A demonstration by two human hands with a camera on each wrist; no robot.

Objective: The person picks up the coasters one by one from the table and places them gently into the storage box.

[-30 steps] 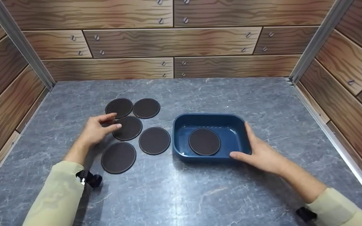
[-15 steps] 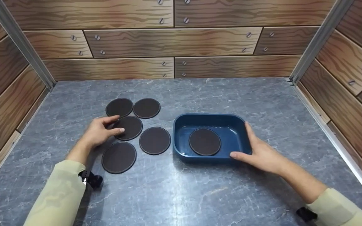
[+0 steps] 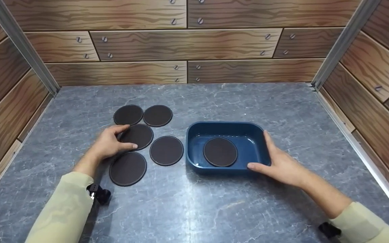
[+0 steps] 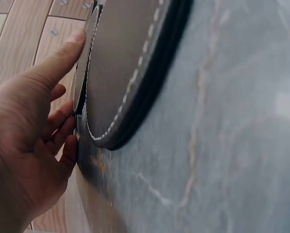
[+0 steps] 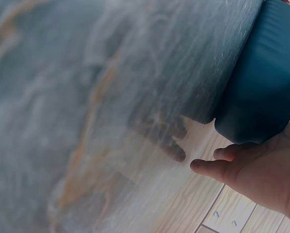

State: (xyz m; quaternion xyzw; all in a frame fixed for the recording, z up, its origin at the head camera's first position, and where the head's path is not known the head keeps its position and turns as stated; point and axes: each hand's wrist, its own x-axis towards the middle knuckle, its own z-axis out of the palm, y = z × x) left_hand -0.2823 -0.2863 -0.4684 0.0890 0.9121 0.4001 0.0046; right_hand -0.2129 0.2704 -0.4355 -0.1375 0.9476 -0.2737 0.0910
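Observation:
In the head view my left hand (image 3: 106, 143) spans a dark round coaster (image 3: 139, 136), forefinger at its far edge and thumb at its near edge. That coaster lies flat on the table. The left wrist view shows the fingers (image 4: 62, 121) curled at a coaster's edge, partly hidden; a nearer coaster (image 4: 120, 58) has white stitching round its rim. My right hand (image 3: 284, 166) holds the right end of a blue rectangular container (image 3: 221, 171), thumb over the near corner. Inside the container one coaster (image 3: 220, 152) lies flat.
Two coasters lie behind the left hand, the left one (image 3: 128, 114) beside the right one (image 3: 157, 115). Another coaster (image 3: 166, 151) sits close to the container's left side, and one (image 3: 128, 168) lies nearer me. Wood-patterned walls (image 3: 187, 45) enclose the grey marbled table (image 3: 194, 209).
My left hand has shifted slightly right over the coaster, its thumb moving from the coaster's face toward the near edge. The right hand and the container have stayed put.

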